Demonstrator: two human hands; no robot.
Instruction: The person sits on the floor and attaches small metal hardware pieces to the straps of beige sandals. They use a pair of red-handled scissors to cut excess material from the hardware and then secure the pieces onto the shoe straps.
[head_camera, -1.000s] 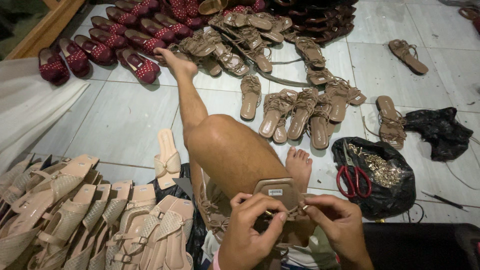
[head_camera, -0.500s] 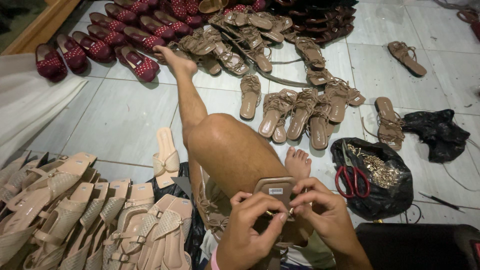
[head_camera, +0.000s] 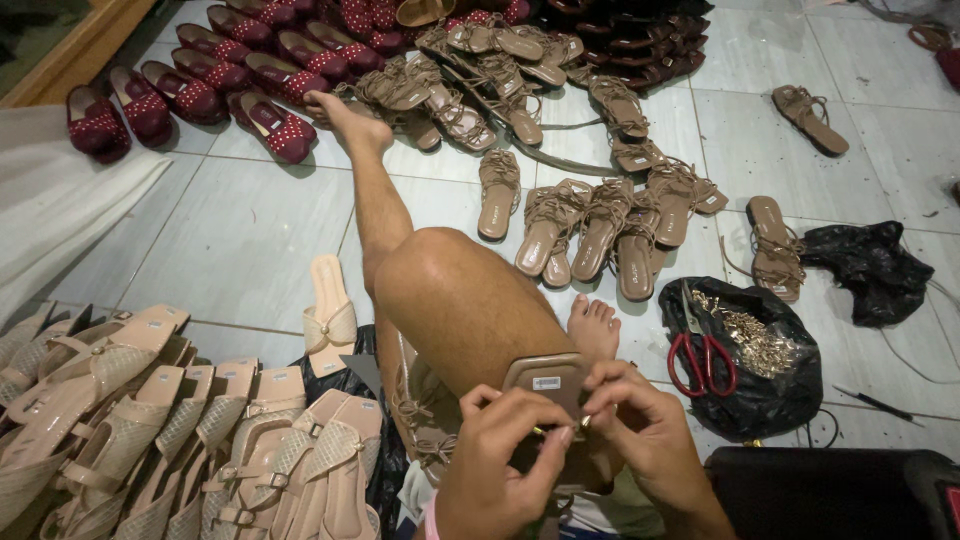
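At the far left, a white cloth (head_camera: 60, 225) lies along the tiled floor (head_camera: 240, 230), and below it a crowd of beige woven sandals (head_camera: 150, 440) fills the lower left corner. Above them, dark red dotted shoes (head_camera: 200, 85) stand in a row along the top left. 1 lone beige sandal (head_camera: 330, 315) lies just beside the person's bent leg (head_camera: 450, 300), whose other leg stretches out so that its foot (head_camera: 345, 115) reaches the red shoes.

In the lower middle, the left hand (head_camera: 505, 470) is curled shut, thumb and fingers pinching a small gold piece against the brown sandal (head_camera: 548, 385). That sandal stands sole-up against the bent knee, between both hands, with a small white sticker on its sole. The right hand (head_camera: 645, 445) is closed too, its fingertips pinching at the same spot on the sandal's edge, touching the left hand's fingers.

Farther up, tan strappy sandals (head_camera: 600, 225) lie scattered across the middle of the floor. To the right of the hands, red-handled scissors (head_camera: 700, 355) rest on a black plastic bag (head_camera: 770, 400) that also holds a heap of small gold metal pieces (head_camera: 750, 335). Another crumpled black bag (head_camera: 870, 265) lies at the far right, near 1 single sandal (head_camera: 808, 115) higher up.
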